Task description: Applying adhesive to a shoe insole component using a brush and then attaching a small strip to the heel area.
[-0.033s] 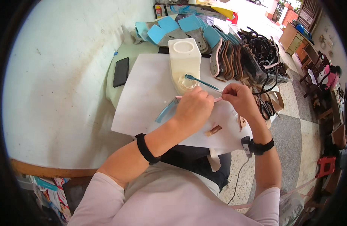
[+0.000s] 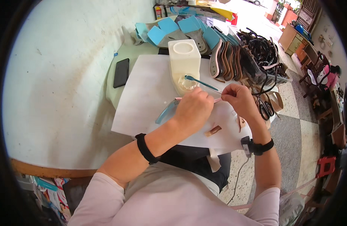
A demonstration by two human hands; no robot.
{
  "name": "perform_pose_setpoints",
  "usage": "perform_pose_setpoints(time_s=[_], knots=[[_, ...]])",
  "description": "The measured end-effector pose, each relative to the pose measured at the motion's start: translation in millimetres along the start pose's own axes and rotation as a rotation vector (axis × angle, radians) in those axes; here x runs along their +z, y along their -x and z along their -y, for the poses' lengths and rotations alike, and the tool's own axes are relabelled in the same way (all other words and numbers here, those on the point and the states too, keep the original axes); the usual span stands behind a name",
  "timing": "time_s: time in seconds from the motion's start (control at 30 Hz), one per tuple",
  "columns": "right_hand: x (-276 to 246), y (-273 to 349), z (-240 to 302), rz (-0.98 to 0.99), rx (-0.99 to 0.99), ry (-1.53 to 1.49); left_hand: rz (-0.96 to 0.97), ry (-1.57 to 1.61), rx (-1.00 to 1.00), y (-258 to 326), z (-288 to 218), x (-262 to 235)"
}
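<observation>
My left hand (image 2: 195, 103) is closed over a thin, curved light-blue piece (image 2: 166, 113) that looks like a shoe insole, and hides most of it. A narrow pink strip (image 2: 218, 100) runs from under the left hand to my right hand (image 2: 239, 98), whose thumb and finger pinch its end. Just beyond the hands, a cream plastic container (image 2: 184, 62) lies with its round opening toward me. A teal-handled brush (image 2: 201, 82) rests across that opening. A small rolled brown scrap (image 2: 213, 130) is on the white sheet (image 2: 139, 96) near me.
Blue and grey insoles (image 2: 168, 32) fan out at the back, beside a row of brown soles (image 2: 228, 60). To the right are a bin of black straps (image 2: 262, 49) and black-handled scissors (image 2: 267, 109). A black phone (image 2: 121, 72) lies left, near the wall (image 2: 68, 75).
</observation>
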State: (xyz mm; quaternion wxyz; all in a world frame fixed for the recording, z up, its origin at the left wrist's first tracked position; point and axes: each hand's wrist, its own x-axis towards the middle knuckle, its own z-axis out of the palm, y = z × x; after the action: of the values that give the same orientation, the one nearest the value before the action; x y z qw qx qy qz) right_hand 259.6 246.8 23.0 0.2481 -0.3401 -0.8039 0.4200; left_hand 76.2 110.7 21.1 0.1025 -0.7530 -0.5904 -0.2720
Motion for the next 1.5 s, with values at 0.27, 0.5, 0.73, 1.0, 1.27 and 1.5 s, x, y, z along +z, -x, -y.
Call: perform_pose_setpoints(time_s=[0.27, 0.5, 0.73, 1.0, 1.27, 1.5], knots=[[-8, 16, 19, -0.034, 0.002, -0.135, -0.144, 0.094, 0.037, 0, 1, -18], [-20, 46, 73, 0.021, 0.105, -0.397, -0.227, 0.268, 0.047, 5, -8, -75], [-3, 64, 108, 0.1, -0.011, -0.639, -0.227, 0.442, -0.056, 36, -10, -125], [29, 77, 148, 0.062, 0.056, -0.743, -0.261, 0.704, -0.266, 70, 2, -138], [58, 76, 150, 0.029, 0.004, -0.817, -0.362, 0.775, -0.35, 83, 7, -146], [82, 80, 154, -0.14, -0.063, -0.796, -0.392, 0.885, -0.421, 87, 5, -143]])
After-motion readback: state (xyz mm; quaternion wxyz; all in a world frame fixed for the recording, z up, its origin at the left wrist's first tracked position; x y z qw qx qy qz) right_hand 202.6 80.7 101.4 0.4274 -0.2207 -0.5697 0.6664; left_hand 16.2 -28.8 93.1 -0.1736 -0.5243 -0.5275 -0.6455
